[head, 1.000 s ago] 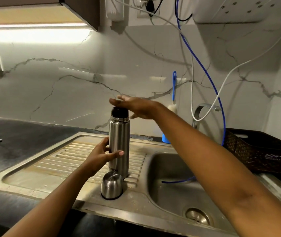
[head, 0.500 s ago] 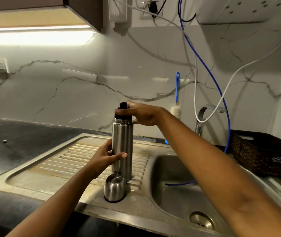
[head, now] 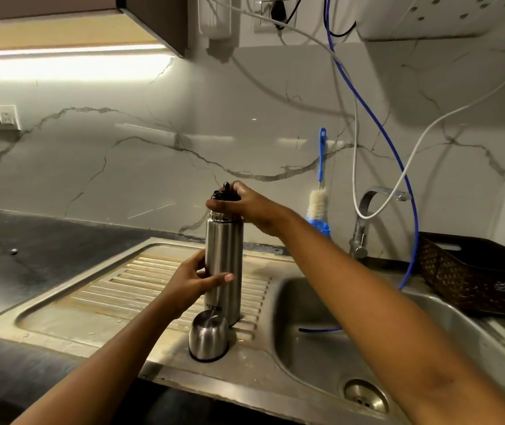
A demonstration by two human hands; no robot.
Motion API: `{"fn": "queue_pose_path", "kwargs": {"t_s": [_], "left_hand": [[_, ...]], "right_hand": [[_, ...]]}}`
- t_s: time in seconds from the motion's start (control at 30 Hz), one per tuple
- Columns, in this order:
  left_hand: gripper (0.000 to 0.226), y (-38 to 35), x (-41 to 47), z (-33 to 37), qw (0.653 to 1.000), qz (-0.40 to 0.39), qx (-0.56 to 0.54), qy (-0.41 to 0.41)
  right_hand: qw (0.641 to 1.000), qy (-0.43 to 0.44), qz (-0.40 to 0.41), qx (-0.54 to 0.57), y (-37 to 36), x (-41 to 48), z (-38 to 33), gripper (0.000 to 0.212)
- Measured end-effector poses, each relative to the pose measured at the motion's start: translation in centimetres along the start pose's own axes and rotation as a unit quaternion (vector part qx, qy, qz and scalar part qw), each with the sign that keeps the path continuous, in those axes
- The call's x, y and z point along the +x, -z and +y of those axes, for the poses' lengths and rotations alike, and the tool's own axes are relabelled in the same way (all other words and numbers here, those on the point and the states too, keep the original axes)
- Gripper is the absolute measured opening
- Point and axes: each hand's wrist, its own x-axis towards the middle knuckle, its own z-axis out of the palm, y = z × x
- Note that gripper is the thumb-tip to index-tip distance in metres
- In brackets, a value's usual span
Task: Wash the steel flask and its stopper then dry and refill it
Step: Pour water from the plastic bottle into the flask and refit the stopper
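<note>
Two hands on one steel flask (head: 223, 262). It stands on the ribbed drainboard (head: 101, 299), just L of the sink basin (head: 318, 369). Around it:
- Steel cup (head: 208, 338), dome up, just in front of the flask base; contact unclear.
- Bottle brush (head: 318, 200) and tap (head: 364, 216) behind, to the R.
- Blue hose (head: 378, 127) drops into the basin.
- Dark basket (head: 475, 271) far R.

Your R forearm crosses over the basin and hides part of it. Flask long axis is vertical, mouth up, logo toward you. Your L hand (head: 194, 282) grip is curled round the mid-body. Your R hand (head: 249, 207) grip is curled over the black stopper (head: 225, 195) at the neck, pinching it.
</note>
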Motion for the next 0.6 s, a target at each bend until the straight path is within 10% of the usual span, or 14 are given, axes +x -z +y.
{"fn": "queue_pose_path", "kwargs": {"t_s": [0.13,0.4,0.6], "left_hand": [[0.095,0.0,0.0,0.0,1.0,-0.005,-0.007,0.006],[0.105,-0.6,-0.2,0.3,0.998,0.044,0.037,-0.027],[0.095,0.3,-0.1,0.0,1.0,-0.002,-0.008,0.008]], "right_hand": [[0.996,0.037,-0.062,0.054,1.1,-0.3,0.9,0.047],[0.933,0.105,0.272,-0.213,-2.9,-0.3,0.4,0.062],[0.998,0.022,-0.033,0.038,0.3,-0.3,0.7,0.058]]}}
